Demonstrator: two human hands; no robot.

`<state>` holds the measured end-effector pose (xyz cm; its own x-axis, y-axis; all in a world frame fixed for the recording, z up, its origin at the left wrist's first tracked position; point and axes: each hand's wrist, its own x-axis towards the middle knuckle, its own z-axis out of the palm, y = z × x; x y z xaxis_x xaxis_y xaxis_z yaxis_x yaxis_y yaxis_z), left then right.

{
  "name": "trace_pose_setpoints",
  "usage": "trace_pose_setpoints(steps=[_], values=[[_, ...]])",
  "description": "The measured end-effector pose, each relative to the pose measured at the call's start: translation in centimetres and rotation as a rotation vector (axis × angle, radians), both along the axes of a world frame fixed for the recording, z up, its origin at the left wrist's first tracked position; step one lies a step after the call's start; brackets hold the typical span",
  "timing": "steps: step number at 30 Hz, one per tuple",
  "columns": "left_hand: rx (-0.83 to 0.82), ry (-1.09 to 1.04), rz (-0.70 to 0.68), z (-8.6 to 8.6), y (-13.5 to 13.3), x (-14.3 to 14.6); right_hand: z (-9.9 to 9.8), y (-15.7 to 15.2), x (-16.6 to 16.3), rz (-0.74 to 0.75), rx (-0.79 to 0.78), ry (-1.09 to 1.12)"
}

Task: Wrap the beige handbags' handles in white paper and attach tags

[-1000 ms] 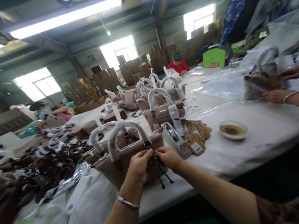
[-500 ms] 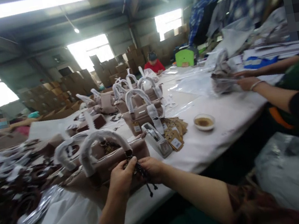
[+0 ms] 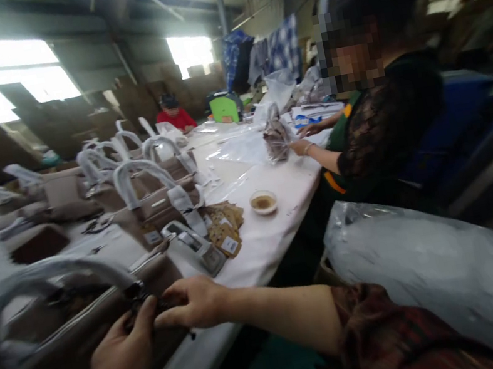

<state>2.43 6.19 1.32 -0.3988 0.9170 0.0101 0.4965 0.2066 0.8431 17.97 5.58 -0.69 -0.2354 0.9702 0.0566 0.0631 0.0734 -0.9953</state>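
Note:
A taupe handbag (image 3: pixel 155 274) stands in front of me at the lower left, its handles (image 3: pixel 84 267) wrapped in white material. My left hand (image 3: pixel 126 352) pinches a dark braided cord (image 3: pixel 165 304) at the foot of the near handle. On the same cord, just to the right, my right hand (image 3: pixel 196 305) has its thumb and fingers closed. One thin end of the cord hangs below the right hand. The fingers hide most of the cord, and blur hides how it is fastened.
Beyond the bag are a tape dispenser (image 3: pixel 196 250), a pile of brown tags (image 3: pixel 226 229) and a shallow bowl (image 3: pixel 263 202). Several more handbags (image 3: pixel 159 203) stand behind. At the right, a co-worker (image 3: pixel 373 117) handles a plastic-covered item (image 3: pixel 276 134). A clear plastic sack (image 3: pixel 436 259) bulges nearby.
My view has swung right, so the bag and both hands appear further left and the co-worker shows more fully. Both hands stay at the cord, with less of it hanging in sight.

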Motion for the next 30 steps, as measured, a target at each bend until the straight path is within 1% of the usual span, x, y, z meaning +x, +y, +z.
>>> trace_pose_setpoints(steps=[1,4,6,8,10,11,13,17,18,20,26,28,30], values=[[-0.018,-0.028,-0.041,0.3,-0.4,0.4,0.2,-0.2,-0.2,-0.034,0.075,-0.037],[0.009,-0.318,-0.145,0.6,-0.8,0.1,0.1,0.1,-0.8,-0.167,0.181,-0.030],[0.001,-0.522,-0.236,0.6,-1.1,-0.7,-0.5,0.8,-1.0,-0.229,0.147,-0.010],[-0.027,-0.686,-0.310,0.5,-1.4,-1.4,-1.2,1.1,-1.3,-0.243,0.100,-0.009],[-0.040,-0.758,-0.349,0.5,-1.8,-1.8,-1.9,0.8,-2.0,-0.217,0.093,-0.018],[-0.034,-0.745,-0.357,0.4,-1.9,-1.9,-2.1,0.4,-2.4,-0.195,0.106,-0.025],[0.001,-0.614,-0.367,0.4,-2.0,-1.9,-2.4,-0.6,-3.4,-0.167,0.149,-0.050],[0.094,-0.122,-0.324,0.6,-2.1,-1.6,-2.3,-2.0,-4.8,-0.158,0.248,-0.156],[0.112,-0.021,-0.305,0.7,-2.1,-1.5,-2.3,-2.1,-4.9,-0.155,0.271,-0.170],[0.140,0.111,-0.276,0.9,-2.3,-1.3,-2.1,-2.2,-4.8,-0.140,0.301,-0.163],[0.188,0.260,-0.238,0.8,-2.7,-1.0,-1.7,-2.4,-4.2,-0.116,0.295,-0.024],[0.192,0.262,-0.231,0.7,-2.7,-1.2,-1.7,-2.6,-4.0,-0.125,0.293,0.008],[0.153,0.190,-0.235,0.6,-2.5,-1.5,-1.8,-2.7,-3.9,-0.132,0.293,0.029]])
